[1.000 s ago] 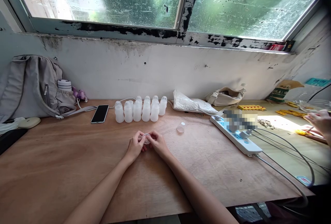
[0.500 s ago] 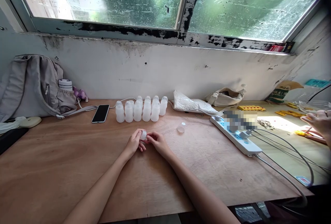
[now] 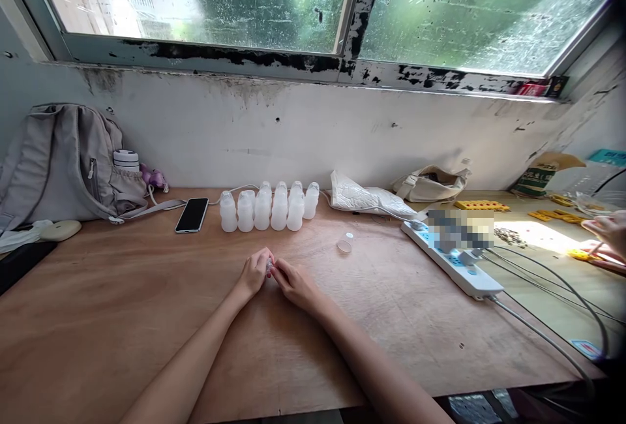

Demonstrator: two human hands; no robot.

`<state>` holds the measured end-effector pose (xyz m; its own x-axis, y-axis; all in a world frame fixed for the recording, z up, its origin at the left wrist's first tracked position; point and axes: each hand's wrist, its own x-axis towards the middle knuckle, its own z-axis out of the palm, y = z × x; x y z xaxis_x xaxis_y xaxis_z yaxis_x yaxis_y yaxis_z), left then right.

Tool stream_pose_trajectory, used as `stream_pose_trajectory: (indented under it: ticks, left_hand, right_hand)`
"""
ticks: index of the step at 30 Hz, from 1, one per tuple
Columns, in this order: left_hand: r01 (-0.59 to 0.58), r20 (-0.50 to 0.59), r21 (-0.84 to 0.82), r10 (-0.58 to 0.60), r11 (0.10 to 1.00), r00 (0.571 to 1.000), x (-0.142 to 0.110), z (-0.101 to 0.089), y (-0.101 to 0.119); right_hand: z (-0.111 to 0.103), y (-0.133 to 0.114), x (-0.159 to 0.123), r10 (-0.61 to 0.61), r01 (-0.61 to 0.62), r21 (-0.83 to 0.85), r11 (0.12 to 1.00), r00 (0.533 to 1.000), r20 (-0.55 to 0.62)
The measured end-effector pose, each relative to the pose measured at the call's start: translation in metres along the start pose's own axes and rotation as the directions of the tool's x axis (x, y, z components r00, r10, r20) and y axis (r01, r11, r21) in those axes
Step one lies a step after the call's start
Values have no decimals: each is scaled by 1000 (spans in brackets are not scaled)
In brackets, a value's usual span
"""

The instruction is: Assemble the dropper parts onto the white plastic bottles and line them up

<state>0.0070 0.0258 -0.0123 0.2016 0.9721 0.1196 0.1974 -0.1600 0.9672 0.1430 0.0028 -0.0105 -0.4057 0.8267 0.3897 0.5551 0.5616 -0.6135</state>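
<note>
My left hand point(image 3: 255, 272) is closed around a small clear plastic piece point(image 3: 268, 265), which looks ring- or cap-like. Fingers hide most of it. My right hand point(image 3: 293, 282) meets the left, its thumb and fingertips pinched on the same piece. Just beyond my hands, several small frosted white bottles point(image 3: 278, 210) with clear tops stand upright in a close group. To the right of them, a clear plastic dome cap point(image 3: 345, 242) lies on the wooden table point(image 3: 147, 319).
A phone point(image 3: 192, 215) and a grey backpack point(image 3: 59, 163) are at the left. White padded packaging point(image 3: 366, 197) lies by the wall. On the right is a power strip point(image 3: 452, 261) with cables; beyond it, another person's hand point(image 3: 609, 228) is near yellow pieces point(image 3: 555, 215).
The clear piece was held up, its ribbed side visible half a second ago; now my hands have closed together over it. My right fingertips have moved left against it.
</note>
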Motion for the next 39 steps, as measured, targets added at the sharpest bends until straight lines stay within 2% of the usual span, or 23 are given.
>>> stream_pose_trajectory:
  ticks: [5, 17, 30, 36, 39]
  left_hand:
    - [10, -24, -3, -10, 1000, 1000, 3, 3, -4]
    - [14, -91, 11, -13, 1000, 996, 4, 2, -2]
    - [40, 86, -62, -35, 997, 996, 3, -8, 0]
    - [-8, 96, -72, 15, 997, 995, 3, -9, 1]
    - [-52, 34, -68, 55, 996, 998, 0, -8, 2]
  right_hand:
    - [0, -5, 0, -52, 49, -63, 997, 998, -46]
    - [1, -10, -4, -68, 67, -230, 971, 998, 3]
    - [-2, -10, -4, -33, 29, -53, 998, 996, -83]
    - [6, -9, -9, -59, 55, -41, 998, 993, -103]
    - [7, -7, -9, -29, 29, -5, 1000, 991, -133]
